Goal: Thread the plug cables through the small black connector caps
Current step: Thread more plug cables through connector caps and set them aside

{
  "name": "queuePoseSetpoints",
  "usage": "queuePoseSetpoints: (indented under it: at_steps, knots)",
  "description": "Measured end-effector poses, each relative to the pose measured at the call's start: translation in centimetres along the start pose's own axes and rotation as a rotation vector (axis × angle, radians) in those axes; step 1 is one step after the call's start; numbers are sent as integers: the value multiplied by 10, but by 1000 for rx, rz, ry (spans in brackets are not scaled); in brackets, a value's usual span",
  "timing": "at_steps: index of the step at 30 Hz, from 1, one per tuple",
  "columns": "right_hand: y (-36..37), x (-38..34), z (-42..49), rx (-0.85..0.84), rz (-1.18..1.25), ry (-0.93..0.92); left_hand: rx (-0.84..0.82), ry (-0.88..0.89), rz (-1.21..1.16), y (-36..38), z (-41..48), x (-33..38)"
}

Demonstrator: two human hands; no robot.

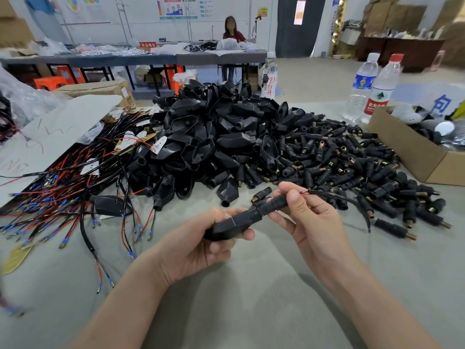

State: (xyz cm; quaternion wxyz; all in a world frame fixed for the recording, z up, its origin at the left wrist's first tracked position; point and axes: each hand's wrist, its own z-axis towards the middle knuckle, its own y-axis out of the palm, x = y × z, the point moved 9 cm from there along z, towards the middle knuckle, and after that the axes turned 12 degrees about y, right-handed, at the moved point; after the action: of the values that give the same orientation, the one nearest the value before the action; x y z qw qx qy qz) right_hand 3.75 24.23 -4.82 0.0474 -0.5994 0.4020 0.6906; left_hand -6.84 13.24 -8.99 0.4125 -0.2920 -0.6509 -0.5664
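Cardboard box [412, 157] at rt holds white & dark bits [444, 127]; we grip a plug shell [234, 224] w/ left hand [198, 250], pinch cap [274, 204] & cable [327, 193] w/ right hand [309, 222].

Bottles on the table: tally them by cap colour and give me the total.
White-capped bottles: 2
Red-capped bottle: 1
Total: 3
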Motion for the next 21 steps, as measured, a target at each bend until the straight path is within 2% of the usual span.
queuePoseSetpoints:
  at_steps: [8, 16, 21]
  knots:
    - [1, 4, 4, -36, 21, 19, 42, -22, 48, -5, -1, -2]
    - [1, 11, 8, -53, 24, 34, 32, -73, -92, -4, -2, -8]
    - [-1, 14, 9, -38, 42, 69, 40, -86, -90, -6, -3, -9]
